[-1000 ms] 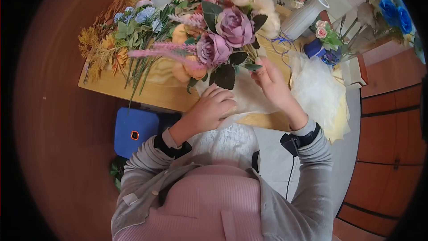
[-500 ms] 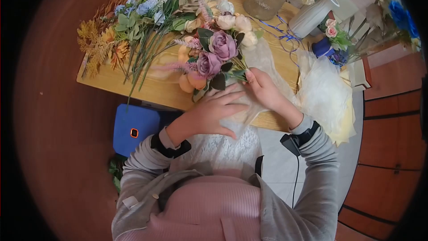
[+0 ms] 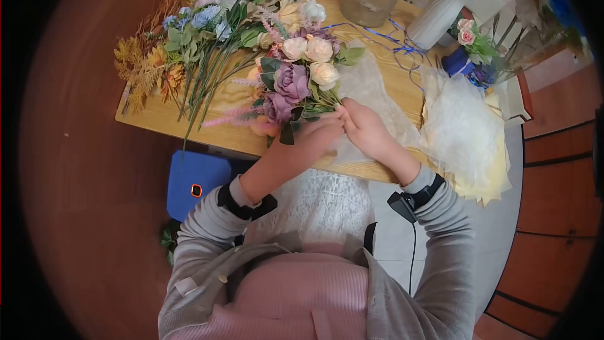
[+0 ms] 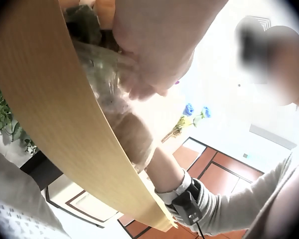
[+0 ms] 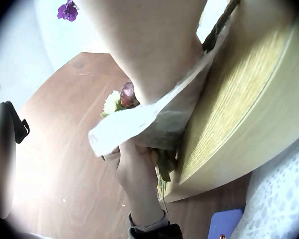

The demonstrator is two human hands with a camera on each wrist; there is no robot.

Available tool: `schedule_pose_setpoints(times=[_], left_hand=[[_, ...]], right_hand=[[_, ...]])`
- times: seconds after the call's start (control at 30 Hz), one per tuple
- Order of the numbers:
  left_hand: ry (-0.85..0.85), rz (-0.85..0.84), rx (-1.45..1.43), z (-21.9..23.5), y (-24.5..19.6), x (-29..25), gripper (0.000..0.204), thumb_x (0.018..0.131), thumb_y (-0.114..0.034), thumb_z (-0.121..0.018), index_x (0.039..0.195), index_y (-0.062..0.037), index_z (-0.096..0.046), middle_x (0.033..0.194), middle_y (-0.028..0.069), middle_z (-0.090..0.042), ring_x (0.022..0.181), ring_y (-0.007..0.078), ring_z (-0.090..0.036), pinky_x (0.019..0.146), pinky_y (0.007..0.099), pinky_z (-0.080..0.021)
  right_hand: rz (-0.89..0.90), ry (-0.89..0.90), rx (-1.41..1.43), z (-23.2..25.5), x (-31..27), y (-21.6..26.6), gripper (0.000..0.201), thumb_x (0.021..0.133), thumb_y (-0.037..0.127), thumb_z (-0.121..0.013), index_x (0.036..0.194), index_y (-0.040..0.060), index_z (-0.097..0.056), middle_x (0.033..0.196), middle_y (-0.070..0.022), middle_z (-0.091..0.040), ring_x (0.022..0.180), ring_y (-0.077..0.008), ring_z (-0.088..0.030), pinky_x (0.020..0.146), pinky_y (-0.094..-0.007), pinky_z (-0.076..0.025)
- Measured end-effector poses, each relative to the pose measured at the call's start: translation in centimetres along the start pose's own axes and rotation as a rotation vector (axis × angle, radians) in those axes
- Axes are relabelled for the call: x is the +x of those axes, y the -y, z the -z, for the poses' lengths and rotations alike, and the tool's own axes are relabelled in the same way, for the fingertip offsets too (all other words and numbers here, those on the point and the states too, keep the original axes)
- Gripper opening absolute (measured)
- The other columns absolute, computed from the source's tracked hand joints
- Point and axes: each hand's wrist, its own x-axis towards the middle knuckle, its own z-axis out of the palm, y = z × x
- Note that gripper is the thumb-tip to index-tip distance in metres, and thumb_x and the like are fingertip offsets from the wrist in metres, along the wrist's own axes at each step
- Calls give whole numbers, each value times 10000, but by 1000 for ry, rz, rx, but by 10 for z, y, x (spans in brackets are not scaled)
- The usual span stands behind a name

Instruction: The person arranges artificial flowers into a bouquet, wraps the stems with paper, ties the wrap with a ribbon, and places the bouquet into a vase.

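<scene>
A bouquet (image 3: 296, 82) of purple and cream roses lies on the wooden table (image 3: 157, 116), heads pointing away from me, over a translucent white wrapping sheet (image 3: 371, 88). My left hand (image 3: 318, 135) is curled round the stems at the near end. My right hand (image 3: 362, 126) sits right beside it, fingertips meeting the left hand, pinching the sheet's edge by the stems. In the right wrist view the wrapping sheet (image 5: 139, 124) drapes under that hand over the table edge (image 5: 229, 119), with the left hand (image 5: 134, 169) below among leaves. In the left wrist view the sheet (image 4: 109, 84) bunches under the left hand.
Loose flowers and dried stems (image 3: 189, 44) cover the table's left part. A glass vase (image 3: 368, 0), a white vase (image 3: 434, 19) and blue ribbon (image 3: 402, 44) stand behind. A pile of tissue sheets (image 3: 465, 132) hangs off the right end. A blue case (image 3: 195, 182) sits below the table's edge.
The bouquet went from raised to lying down on the sheet, farther from me. My left hand left its flat rest on the sheet and took the stems; the right hand closed in.
</scene>
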Motion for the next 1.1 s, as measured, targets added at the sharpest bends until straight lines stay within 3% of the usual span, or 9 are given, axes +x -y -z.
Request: schedule_pose_setpoints(times=[0.07, 0.17, 0.4, 0.47, 0.57, 0.77, 0.83, 0.93, 1.1], left_hand=[[-45, -55, -43, 3, -3, 21, 244, 725, -65, -604, 968, -39, -607, 1060, 108, -613, 1084, 253, -575, 856, 355, -480], [-82, -186, 215, 13, -14, 44, 259, 728, -30, -583, 987, -12, -585, 1069, 138, -610, 1144, 329, -528, 871, 397, -474], [-71, 8, 391, 13, -6, 55, 63, 749, -94, -564, 769, -80, -506, 714, 73, -580, 764, 220, -620, 549, 341, -458], [-104, 45, 399, 12, -7, 58, 63, 759, -99, -566, 762, -84, -505, 665, 63, -573, 665, 216, -616, 508, 345, -445], [-106, 125, 515, 8, -6, 63, 78, 794, -121, -572, 764, -81, -512, 611, 52, -566, 572, 218, -608, 484, 328, -445], [-90, 373, 488, 4, -6, 74, 184, 783, -200, -665, 714, -94, -531, 595, 60, -557, 580, 253, -594, 549, 358, -465], [-583, 24, 284, 8, -13, 83, 152, 751, -195, -683, 764, -86, -578, 672, 60, -582, 681, 251, -598, 619, 384, -467], [-123, -113, 275, 11, -44, 32, 210, 721, -154, -683, 892, -52, -617, 844, 103, -609, 845, 275, -591, 736, 404, -465], [16, -78, 536, 1, -31, 23, 230, 727, -91, -611, 942, -13, -595, 937, 125, -586, 922, 270, -574, 872, 365, -456]], right_hand=[[219, -63, 171, -10, 0, -18, 204, 910, 218, -451, 963, 38, -530, 867, -202, -612, 824, -389, -587, 712, -443, -460], [149, -10, -79, 1, -7, 6, 227, 874, 194, -465, 1025, 42, -539, 936, -201, -616, 901, -379, -585, 755, -425, -463], [22, 193, 70, 6, -3, -20, 301, 913, 215, -395, 1107, 20, -519, 1023, -200, -607, 964, -384, -561, 862, -395, -442], [137, -7, 534, -2, -6, -21, 314, 948, 239, -392, 1118, 4, -512, 1043, -218, -593, 964, -390, -559, 887, -391, -427], [424, -44, 377, 3, -11, -3, 322, 965, 273, -423, 1108, 2, -522, 1045, -241, -586, 974, -391, -561, 887, -383, -425], [39, 221, 236, 13, -5, -5, 247, 935, 172, -460, 1085, -10, -532, 1007, -228, -598, 947, -385, -566, 857, -382, -439], [145, 120, 286, 6, -5, -12, 234, 925, 145, -460, 1086, -9, -533, 999, -227, -600, 938, -384, -567, 847, -380, -443], [225, 49, 378, 2, -5, -17, 223, 913, 108, -461, 1089, -7, -537, 992, -225, -605, 929, -377, -572, 839, -373, -448], [314, 31, 425, 4, -4, -13, 239, 917, 99, -455, 1117, -6, -532, 1005, -214, -614, 930, -352, -581, 852, -356, -445]])
